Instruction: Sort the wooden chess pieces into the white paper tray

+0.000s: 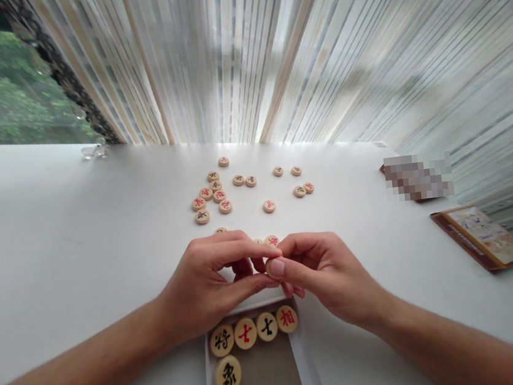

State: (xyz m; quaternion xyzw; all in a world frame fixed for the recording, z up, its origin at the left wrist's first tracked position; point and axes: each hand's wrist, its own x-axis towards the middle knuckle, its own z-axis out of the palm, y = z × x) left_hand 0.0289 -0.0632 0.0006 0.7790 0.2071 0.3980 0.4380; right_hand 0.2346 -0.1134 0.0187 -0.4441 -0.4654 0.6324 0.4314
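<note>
My left hand (221, 270) and my right hand (325, 265) meet above the far edge of a white box (212, 376). A round wooden Chinese chess piece (271, 269) is pinched between them, mostly covered by the right thumb and the left fingertips. Its character cannot be seen. Inside the box, a row along the far end holds a black-marked piece (222, 340), a red-marked piece (245, 333), another black-marked piece (267, 326) and a red-marked piece (287, 319). One more black-marked piece (228, 375) lies below the row's left end.
Several loose pieces (225, 206) are scattered over the white table (80, 237) beyond my hands; one red-marked piece (272, 241) is close behind my fingers. To the right lie a brown-edged booklet (484, 237) and a blurred-out item (417, 180). String curtains (222, 54) hang at the back.
</note>
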